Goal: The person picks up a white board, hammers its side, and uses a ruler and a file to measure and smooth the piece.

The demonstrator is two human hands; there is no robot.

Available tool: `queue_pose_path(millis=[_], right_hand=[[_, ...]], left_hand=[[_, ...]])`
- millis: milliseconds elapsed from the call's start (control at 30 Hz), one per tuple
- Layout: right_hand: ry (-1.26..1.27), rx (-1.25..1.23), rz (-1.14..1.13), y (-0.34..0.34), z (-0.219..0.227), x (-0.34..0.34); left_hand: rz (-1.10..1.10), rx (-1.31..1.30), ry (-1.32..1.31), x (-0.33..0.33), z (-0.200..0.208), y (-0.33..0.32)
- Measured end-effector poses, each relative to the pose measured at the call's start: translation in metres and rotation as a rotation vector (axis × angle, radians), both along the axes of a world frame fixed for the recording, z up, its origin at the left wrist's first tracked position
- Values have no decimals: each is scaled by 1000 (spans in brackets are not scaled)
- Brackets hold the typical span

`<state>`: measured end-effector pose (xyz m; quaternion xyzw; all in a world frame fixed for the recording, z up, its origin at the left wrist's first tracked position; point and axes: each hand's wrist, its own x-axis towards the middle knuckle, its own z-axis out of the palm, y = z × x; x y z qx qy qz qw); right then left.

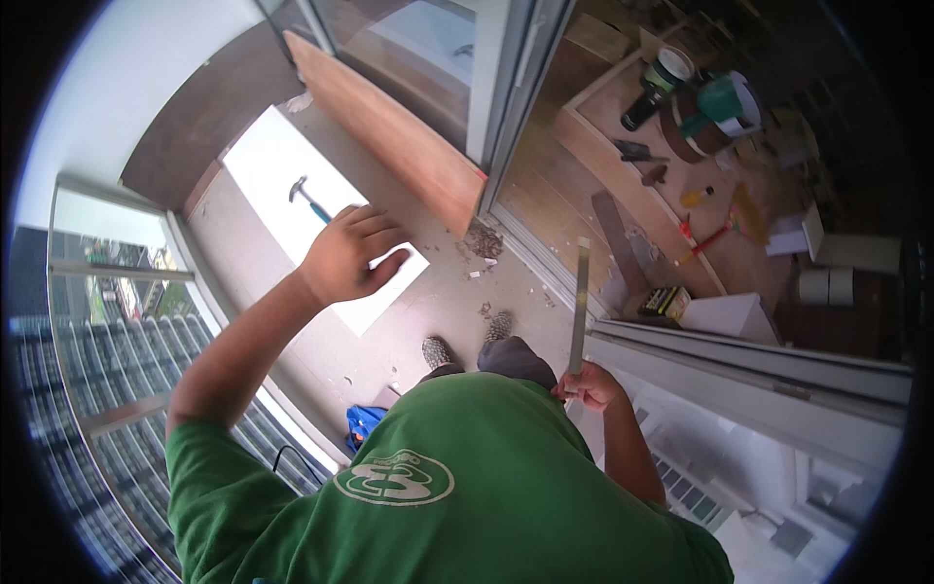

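My left hand (355,255) is raised over a white board (255,165) on the floor. Its fingers bend loosely, the thumb stands apart, and nothing shows in the grip. A claw hammer (317,208) with a teal handle appears to lie on the board; the hand hides the handle's end. At my right side, my right hand (592,386) is closed around the lower end of a long, thin, flat greyish strip (581,302). The strip points upright in the picture, with yellowish patches near its top. Its exact kind I cannot tell.
A brown wooden panel (389,136) leans along the glass door. Debris (484,239) lies near the door track. Through the doorway, a low wooden platform (623,156) carries cans, tools and boxes. A blue bag (364,425) sits by my feet; a railed window (126,268) runs left.
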<state>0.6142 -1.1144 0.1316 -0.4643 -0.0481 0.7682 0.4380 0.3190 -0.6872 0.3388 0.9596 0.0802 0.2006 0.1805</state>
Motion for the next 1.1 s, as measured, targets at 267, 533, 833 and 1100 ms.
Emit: queue_pose_path(millis=[267,533,833,1100], right_hand=[[19,-45,144,80,-9,-68],[-166,-130,-287,217,-52,-167],[-486,-181,-447,205,-2,-365],[-517,-433,-613,183,-13,-450]], left_hand=[[699,-511,209,-225,-111,-78],[573,-496,289,-305,-138,-7],[476,-605,487,-444,-199,140],[133,-464,683,-407,-188,178]])
